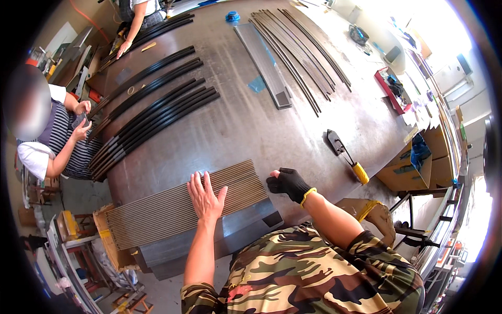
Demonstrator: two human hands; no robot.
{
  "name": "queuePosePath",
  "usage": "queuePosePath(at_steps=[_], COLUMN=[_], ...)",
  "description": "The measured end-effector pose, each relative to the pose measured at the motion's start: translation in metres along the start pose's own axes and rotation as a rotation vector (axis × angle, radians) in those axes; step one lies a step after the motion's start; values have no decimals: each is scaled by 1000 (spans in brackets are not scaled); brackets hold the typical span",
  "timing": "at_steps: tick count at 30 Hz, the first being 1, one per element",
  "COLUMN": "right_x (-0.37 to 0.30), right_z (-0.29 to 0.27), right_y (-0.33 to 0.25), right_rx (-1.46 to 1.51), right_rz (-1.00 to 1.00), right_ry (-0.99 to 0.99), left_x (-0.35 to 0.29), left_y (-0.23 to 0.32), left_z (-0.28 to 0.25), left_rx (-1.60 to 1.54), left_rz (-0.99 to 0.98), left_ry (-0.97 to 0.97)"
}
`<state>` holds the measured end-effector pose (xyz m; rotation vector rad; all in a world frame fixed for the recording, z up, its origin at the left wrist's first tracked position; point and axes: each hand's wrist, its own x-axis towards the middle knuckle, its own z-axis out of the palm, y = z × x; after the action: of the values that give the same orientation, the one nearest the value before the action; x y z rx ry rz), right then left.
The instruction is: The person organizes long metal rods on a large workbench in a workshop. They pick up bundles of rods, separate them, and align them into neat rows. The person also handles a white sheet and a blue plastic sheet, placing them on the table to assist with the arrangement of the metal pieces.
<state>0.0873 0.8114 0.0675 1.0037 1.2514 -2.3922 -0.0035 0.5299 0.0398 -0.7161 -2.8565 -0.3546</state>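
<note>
A row of thin, brownish rods (151, 212) lies side by side at the near edge of the table. My bare left hand (205, 200) rests flat across them, fingers spread. Just off their right ends is my right hand (288, 185), in a black glove with a yellow cuff and a bare fingertip showing. Its fingers are curled closed; whatever might be inside is hidden. Along the near side of the rods a smooth dark grey metal sheet (180, 246) sticks out. To the right lies a hand tool (342, 152) with a dark metal head and yellow grip.
The large metal table (230, 131) carries bundles of black tubes (162, 123) at left, and a flat grey panel (264, 68) beside long rods (295, 49) at the far side. Two people work at the left edge. A red box (393, 91) and cardboard box (413, 165) stand right.
</note>
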Motion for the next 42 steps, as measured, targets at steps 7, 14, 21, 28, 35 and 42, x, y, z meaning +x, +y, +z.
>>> queuePosePath(at_steps=[7,14,21,28,35,42], right_x=[0,13,26,41,60,65], right_z=[-3,-4,19,10,25,27], right_y=[7,1,-15,-27,-37,-42], right_rx=[-46,-81,-158,-52,-146,-83], right_rz=[11,-34,-16,-17,-30,-10], right_ry=[-19,-9,-61,-46,-100,-98], left_x=[-1,1,13,14,11,12], left_y=[3,3,2,5,2,5], left_z=[1,4,9,6,11,8], left_rx=[19,-6,-63,-69,-93,-103], left_rz=[-25,-22,-18,-24,-49,-70], left_ry=[-9,38,61,92,109,119])
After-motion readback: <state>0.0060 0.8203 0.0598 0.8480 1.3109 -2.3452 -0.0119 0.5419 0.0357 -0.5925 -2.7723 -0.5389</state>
